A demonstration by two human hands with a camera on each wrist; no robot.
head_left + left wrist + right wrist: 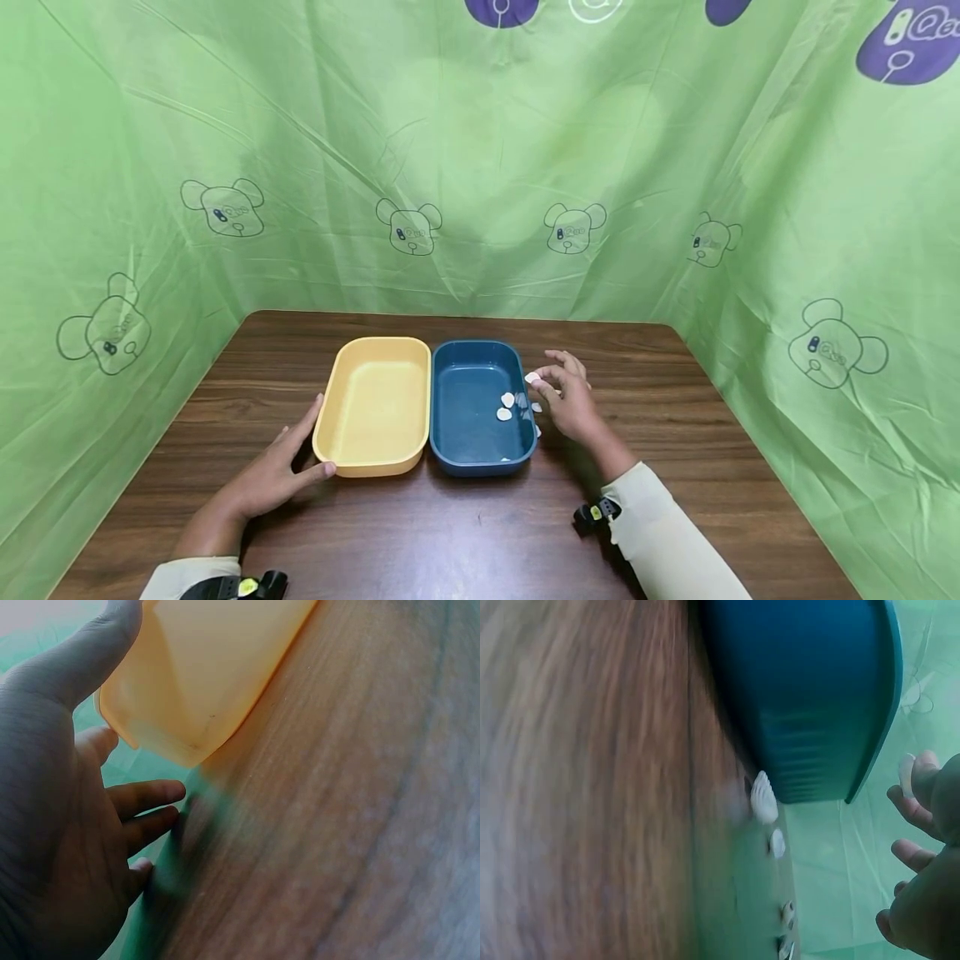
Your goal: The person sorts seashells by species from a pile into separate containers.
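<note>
Right now your right hand [568,402] pinches one small white shell [533,378] at the fingertips, just above the blue tray's [480,454] right rim. More shells [764,797] lie on the table [675,400] beside that tray — a few already inside it. They look light, hard and brittle, so take each by its edges, gently. Your left hand [273,471], fingers straight, rests against the yellow tray [371,462], left of the blue one.
</note>
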